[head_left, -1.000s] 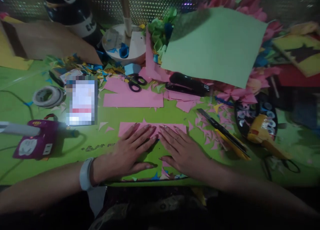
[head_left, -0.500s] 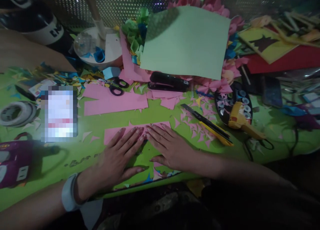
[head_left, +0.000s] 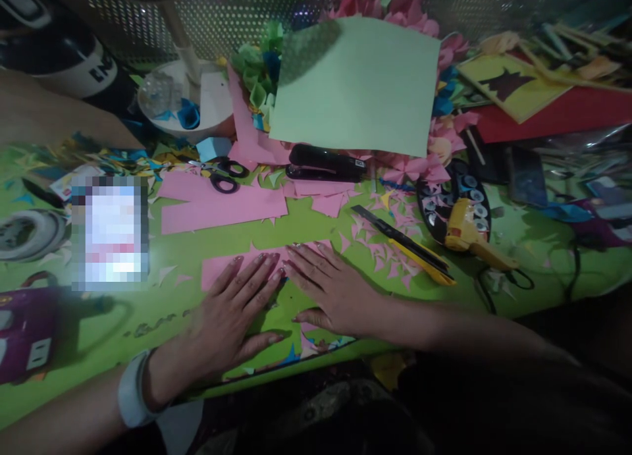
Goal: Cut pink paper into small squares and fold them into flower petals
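A pink paper strip (head_left: 213,270) lies flat on the green table near its front edge. My left hand (head_left: 241,303) rests on it with fingers stretched out, covering its middle. Beside it my right hand (head_left: 328,287) lies flat too, fingertips on the strip's right half and thumb pointing left. The fingertips of both hands nearly meet. Larger pink paper pieces (head_left: 222,208) lie beyond the strip, with black-handled scissors (head_left: 227,175) on top. To the right of my right hand are a utility knife (head_left: 390,231) and small pink scraps (head_left: 378,251).
A black stapler (head_left: 326,164) lies before a pale green sheet (head_left: 355,86) and pink paper flowers. At right is a yellow glue gun (head_left: 464,228). On the left are a blurred phone (head_left: 113,234), a tape roll (head_left: 32,234) and a purple device (head_left: 24,333).
The whole view has shifted slightly, with things sitting a little farther left in the picture. Both hands stay flat on the pink strip in the same pose.
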Available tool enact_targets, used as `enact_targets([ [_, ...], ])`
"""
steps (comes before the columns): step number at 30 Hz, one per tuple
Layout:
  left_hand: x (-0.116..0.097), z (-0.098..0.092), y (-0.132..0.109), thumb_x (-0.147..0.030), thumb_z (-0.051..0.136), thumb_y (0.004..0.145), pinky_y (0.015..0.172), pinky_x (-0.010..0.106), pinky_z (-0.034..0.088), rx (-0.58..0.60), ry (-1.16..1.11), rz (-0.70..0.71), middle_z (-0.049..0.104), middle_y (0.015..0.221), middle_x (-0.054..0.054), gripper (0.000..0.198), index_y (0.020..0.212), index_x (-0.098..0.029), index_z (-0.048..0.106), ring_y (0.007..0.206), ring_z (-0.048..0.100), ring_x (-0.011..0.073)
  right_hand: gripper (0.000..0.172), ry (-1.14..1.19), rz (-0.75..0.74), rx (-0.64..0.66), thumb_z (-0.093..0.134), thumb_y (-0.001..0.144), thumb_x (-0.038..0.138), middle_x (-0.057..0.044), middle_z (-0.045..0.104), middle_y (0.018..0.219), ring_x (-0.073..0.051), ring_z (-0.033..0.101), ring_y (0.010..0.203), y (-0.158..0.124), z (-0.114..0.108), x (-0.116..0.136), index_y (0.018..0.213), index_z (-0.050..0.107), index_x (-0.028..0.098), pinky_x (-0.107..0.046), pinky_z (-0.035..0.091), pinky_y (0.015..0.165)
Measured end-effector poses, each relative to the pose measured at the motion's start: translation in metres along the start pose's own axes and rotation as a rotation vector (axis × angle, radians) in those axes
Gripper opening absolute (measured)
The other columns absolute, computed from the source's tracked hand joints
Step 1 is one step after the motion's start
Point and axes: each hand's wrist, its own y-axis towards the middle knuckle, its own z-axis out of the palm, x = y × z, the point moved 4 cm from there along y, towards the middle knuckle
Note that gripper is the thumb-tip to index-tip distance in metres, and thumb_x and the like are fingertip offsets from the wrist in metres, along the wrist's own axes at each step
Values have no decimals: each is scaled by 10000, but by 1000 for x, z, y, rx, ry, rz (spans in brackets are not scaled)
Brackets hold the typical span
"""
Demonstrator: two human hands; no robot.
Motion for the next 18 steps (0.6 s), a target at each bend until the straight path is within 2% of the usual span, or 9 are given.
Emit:
enact_targets([
  [5,0,0,1,-646,399,975,1269,479,60,4,8,5,334,1631,157,898,1636,-141,61,1547,224,303,823,11,16,47,371,981,677,-174,296,1649,-334,197,1547,2,0,-2,1574,333,107,-563,179,1248],
  [9,-1,-1,1,-643,388,981,1266,482,82,-11,20,8,355,1618,171,891,1633,-120,80,1545,229,304,844,19,17,63,346,983,683,-179,299,1647,-340,198,1545,4,-3,-2,1574,321,81,-573,177,1244],
  [18,-2,-5,0,-647,415,974,1276,470,61,-4,32,2,282,1653,140,910,1631,-120,70,1566,153,290,810,12,18,39,353,999,645,-182,341,1627,-325,244,1534,3,-3,-4,1585,298,89,-578,219,1232],
])
